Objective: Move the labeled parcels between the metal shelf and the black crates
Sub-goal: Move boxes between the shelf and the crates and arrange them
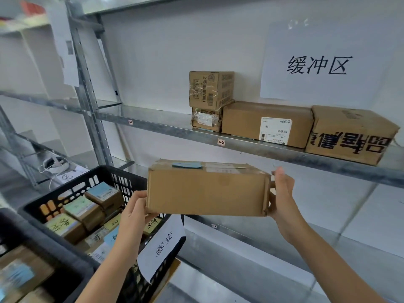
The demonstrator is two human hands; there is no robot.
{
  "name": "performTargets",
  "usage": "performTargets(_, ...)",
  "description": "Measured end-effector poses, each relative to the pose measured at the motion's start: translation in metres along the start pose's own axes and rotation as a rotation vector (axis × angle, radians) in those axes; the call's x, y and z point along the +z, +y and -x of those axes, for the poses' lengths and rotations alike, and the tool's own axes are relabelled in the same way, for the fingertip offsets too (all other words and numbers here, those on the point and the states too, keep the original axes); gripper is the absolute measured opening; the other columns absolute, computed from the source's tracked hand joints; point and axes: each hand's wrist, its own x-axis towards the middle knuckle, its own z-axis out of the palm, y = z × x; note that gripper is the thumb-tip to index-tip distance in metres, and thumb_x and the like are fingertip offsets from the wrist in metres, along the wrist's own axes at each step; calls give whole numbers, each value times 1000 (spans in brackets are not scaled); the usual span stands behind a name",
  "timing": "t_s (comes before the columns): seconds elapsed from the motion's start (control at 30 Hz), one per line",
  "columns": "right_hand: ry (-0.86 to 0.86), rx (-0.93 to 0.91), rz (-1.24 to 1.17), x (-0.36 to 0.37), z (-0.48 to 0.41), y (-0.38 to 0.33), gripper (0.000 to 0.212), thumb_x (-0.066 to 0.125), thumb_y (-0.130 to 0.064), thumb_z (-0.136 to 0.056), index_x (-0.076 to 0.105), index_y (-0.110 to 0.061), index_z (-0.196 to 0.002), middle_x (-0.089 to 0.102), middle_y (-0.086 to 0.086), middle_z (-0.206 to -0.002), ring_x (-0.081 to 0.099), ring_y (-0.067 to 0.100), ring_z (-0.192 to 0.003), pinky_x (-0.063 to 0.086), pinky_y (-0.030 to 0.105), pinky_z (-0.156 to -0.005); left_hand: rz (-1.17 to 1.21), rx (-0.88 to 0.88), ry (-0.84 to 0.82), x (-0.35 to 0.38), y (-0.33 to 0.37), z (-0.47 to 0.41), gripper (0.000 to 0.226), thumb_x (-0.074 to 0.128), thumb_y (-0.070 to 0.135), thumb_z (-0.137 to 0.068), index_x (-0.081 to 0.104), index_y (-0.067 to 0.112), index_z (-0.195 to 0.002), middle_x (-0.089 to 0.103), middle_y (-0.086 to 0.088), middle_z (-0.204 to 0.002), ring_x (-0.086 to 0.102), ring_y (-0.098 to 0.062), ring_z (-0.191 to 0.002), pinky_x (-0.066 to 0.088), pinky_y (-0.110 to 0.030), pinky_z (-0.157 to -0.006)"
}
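A flat brown cardboard parcel with a blue label on top hangs in the air in front of the metal shelf. My left hand grips its left end and my right hand grips its right end. On the shelf board above stand several parcels: two small stacked boxes, a wide box with a white label and a box with black lettering. A black crate at lower left holds several small labelled parcels.
A second black crate with more parcels sits at the bottom left. A white paper sign hangs on the first crate's front. A white sign with characters is on the wall. Coiled white cable lies on a lower left shelf.
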Motion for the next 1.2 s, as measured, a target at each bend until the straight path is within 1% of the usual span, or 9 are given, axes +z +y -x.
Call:
performTargets(0.1,-1,66,-5,2,-6,10,43,43,-66,-94,40,-34,-122,48,-3,-119,53,13,-109,53,41,-67,-25,-51,17,-6,-11,1,36,30,16,-105,63,19,-93,73,-3,-87,69,-23,-92,53,-37,-87)
performTargets(0.2,-66,136,-72,5,-12,20,27,49,-40,-99,49,-32,-125,55,3,-127,53,20,-116,52,40,-74,-9,-91,42,-11,-15,5,31,37,25,-105,66,23,-93,74,-7,-95,70,-18,-84,52,-34,-76)
performTargets(0.33,-200,119,-151,13,-14,34,49,57,-20,-77,57,-32,-124,59,6,-132,58,26,-121,51,39,-84,101,-212,81,-17,-16,4,30,48,49,-98,68,28,-100,77,1,-90,73,-12,-77,49,-32,-70)
performTargets(0.43,-260,104,-180,22,-15,49,56,56,-11,-79,57,-40,-127,54,12,-134,60,27,-117,54,37,-78,101,-317,134,-24,-19,5,37,53,66,-87,62,32,-98,72,0,-102,69,-19,-95,52,-35,-79)
performTargets(0.6,-413,163,-154,36,-13,58,49,60,-25,-84,55,-53,-124,66,3,-127,67,22,-109,57,35,-67,13,-237,154,-46,-20,24,70,63,75,-57,63,21,-101,69,-1,-99,69,-9,-85,51,-26,-68)
performTargets(0.8,-556,326,-101,66,-17,57,56,71,-43,-83,52,-28,-134,73,3,-121,70,23,-110,56,39,-76,31,-238,212,-71,-24,36,40,58,53,-89,59,17,-105,65,-2,-96,65,-11,-82,50,-26,-66)
performTargets(0.9,-641,370,-32,88,-19,53,59,70,-49,-84,55,-24,-135,73,4,-120,70,27,-109,55,32,-67,24,-209,250,-87,-25,43,37,55,53,-91,58,18,-102,62,-2,-93,64,-8,-75,51,-25,-61)
performTargets(1.0,-707,367,-15,113,-24,46,59,71,-50,-80,61,-24,-132,74,6,-118,71,29,-109,54,37,-75,34,-189,298,-103,-20,46,45,61,62,-81,58,20,-99,61,-2,-92,61,-12,-76,48,-26,-60)
performTargets(1.2,-801,328,-21,173,-35,29,54,76,-48,-76,69,-24,-124,75,10,-114,76,28,-90,57,28,-52,87,-141,377,-139,-11,44,33,60,51,-86,58,20,-96,58,-2,-96,58,-14,-85,48,-31,-72)
